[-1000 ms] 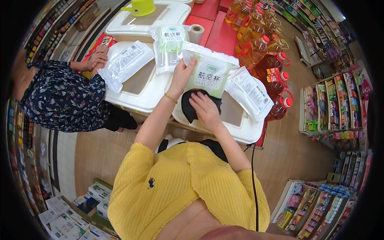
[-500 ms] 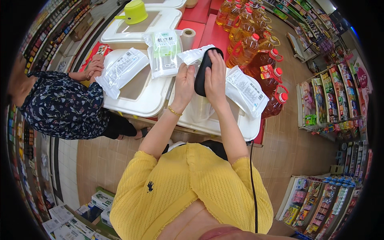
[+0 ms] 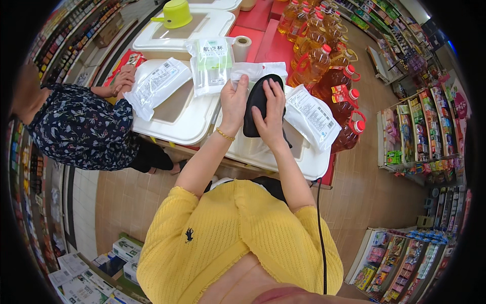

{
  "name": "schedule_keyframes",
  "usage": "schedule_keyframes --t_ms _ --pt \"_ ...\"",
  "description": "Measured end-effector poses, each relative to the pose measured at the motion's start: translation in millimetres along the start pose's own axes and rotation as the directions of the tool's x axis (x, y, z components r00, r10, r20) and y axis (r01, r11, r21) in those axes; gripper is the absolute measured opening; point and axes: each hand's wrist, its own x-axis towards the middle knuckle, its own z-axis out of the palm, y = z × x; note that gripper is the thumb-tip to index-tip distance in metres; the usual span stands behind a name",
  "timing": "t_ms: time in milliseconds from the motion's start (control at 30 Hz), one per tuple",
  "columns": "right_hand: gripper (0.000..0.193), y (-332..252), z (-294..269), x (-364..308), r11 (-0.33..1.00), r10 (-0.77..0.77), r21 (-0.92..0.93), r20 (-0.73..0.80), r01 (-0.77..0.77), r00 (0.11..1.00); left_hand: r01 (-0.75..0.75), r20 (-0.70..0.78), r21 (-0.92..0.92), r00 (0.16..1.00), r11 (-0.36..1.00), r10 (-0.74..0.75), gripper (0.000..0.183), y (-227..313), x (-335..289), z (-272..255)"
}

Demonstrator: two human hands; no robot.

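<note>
A flat black rounded pouch (image 3: 250,126) is held tilted between my two hands over the white lid of a bin. Along its left edge is my left hand (image 3: 234,104), thumb upward, with most of its fingers hidden. My right hand (image 3: 272,111) lies across the pouch's face, fingers bent over it. Behind and under the pouch is a clear-wrapped pack of plastic cups (image 3: 263,70), partly covered. To its right a white plastic-wrapped pack (image 3: 312,116) rests on the lid. A green-and-white cup pack (image 3: 211,68) stands to the left of my hands.
Red-capped oil bottles (image 3: 349,96) crowd the right side of the red table. White bin lids (image 3: 187,129) extend left, with another wrapped pack (image 3: 159,86), a roll (image 3: 242,48) and a green dipper (image 3: 176,14). A person in a floral top (image 3: 81,131) stands left. A black cable (image 3: 320,228) hangs right.
The pouch has tipped so that more of its flat face shows, and it sits slightly lower. My right hand has turned with it. The other person stays in place.
</note>
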Motion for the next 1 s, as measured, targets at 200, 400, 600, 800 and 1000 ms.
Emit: schedule_keyframes --t_ms 200,400,600,800,1000 --pt "0.019 -1 7 33 0.988 0.129 -0.047 -0.261 -0.146 0.957 0.030 0.016 -0.071 0.999 0.997 -0.029 0.025 10 -8 12" --pt "0.024 1 7 35 0.974 0.182 -0.100 -0.197 -0.204 0.963 0.027 0.040 -0.139 0.999 0.990 -0.021 0.019 11 -11 9" --pt "0.064 -8 -4 -6 0.997 0.073 -0.023 -0.023 -0.074 0.997 0.027 -0.003 -0.179 1.000 0.983 -0.028 0.018 6 -10 8" --pt "0.062 -5 -4 -9 0.993 0.097 0.072 -0.064 -0.092 0.993 0.038 -0.035 -0.217 0.998 0.975 -0.046 0.018 14 -14 13" --pt "0.022 -6 4 35 0.979 0.188 -0.026 -0.273 -0.202 0.943 0.031 0.014 -0.090 0.999 0.995 -0.030 0.026 11 -20 14"
